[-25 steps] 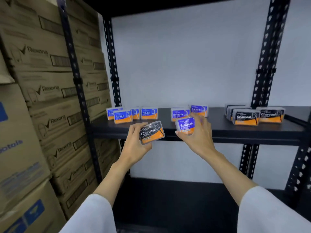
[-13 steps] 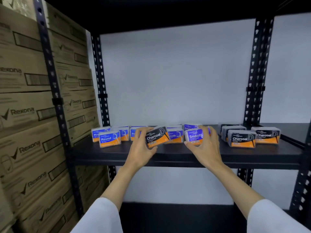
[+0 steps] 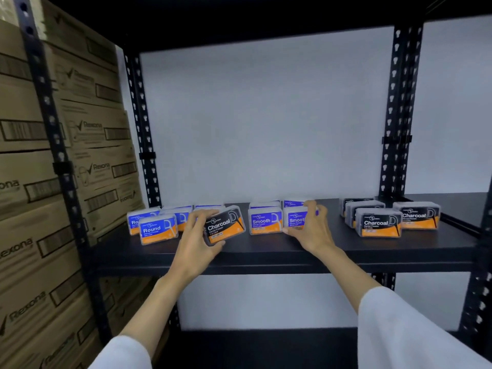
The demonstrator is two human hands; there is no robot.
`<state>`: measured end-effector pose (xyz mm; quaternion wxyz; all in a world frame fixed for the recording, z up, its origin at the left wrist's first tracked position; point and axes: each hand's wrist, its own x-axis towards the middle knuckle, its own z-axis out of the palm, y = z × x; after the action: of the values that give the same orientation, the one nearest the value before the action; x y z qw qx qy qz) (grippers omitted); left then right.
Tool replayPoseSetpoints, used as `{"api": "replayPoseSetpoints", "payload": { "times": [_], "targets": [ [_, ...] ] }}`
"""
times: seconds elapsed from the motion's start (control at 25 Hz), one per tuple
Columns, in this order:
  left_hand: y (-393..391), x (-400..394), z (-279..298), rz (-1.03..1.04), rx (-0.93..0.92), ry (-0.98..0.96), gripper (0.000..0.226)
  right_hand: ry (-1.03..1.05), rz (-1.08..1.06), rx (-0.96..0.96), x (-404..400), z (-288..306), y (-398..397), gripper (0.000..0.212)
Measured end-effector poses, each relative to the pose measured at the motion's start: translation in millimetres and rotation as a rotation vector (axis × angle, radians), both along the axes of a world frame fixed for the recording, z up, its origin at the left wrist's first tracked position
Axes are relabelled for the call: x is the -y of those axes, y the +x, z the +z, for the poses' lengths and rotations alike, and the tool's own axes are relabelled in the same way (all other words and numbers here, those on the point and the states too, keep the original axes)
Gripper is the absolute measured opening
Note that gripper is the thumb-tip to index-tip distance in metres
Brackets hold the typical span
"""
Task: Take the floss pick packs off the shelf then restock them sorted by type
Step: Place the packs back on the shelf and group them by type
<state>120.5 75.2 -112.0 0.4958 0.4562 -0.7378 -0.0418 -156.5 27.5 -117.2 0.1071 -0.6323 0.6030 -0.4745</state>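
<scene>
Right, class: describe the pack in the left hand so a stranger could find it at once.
On the black shelf, left of centre, the left hand holds a tilted Charcoal pack. It is the only black-labelled pack among blue Round and Smooth ones.

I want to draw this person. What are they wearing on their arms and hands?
Both arms wear loose white sleeves, like a lab coat's: the left sleeve and the right sleeve stop partway along the forearm, leaving wrists bare. The left hand and right hand are bare too: no gloves, and no rings, watch or bracelets in view.
</scene>
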Motion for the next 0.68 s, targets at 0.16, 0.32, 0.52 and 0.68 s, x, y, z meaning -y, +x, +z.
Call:
{"api": "replayPoseSetpoints", "payload": {
  "times": [0.16,0.32,0.52,0.68],
  "targets": [
    [-34.8,7.3,2.3,-0.103,0.006,0.007,0.068,-0.054,0.006,-0.007,-15.9,-2.4,-13.9,0.074],
    [-83.4,14.6,3.8,-0.200,0.007,0.037,0.067,-0.054,-0.034,-0.123,-38.3,-2.2,-39.8,0.044],
    [-126.6,21.4,-13.3,-0.317,0.027,0.191,0.063,-0.077,-0.008,-0.063,-56.8,-1.3,-62.0,0.037],
    [-120.5,21.9,-14.2,-0.368,0.074,0.216,0.056,-0.091,0.098,-0.024,-62.6,3.7,-56.0,0.037]
  ]
}}
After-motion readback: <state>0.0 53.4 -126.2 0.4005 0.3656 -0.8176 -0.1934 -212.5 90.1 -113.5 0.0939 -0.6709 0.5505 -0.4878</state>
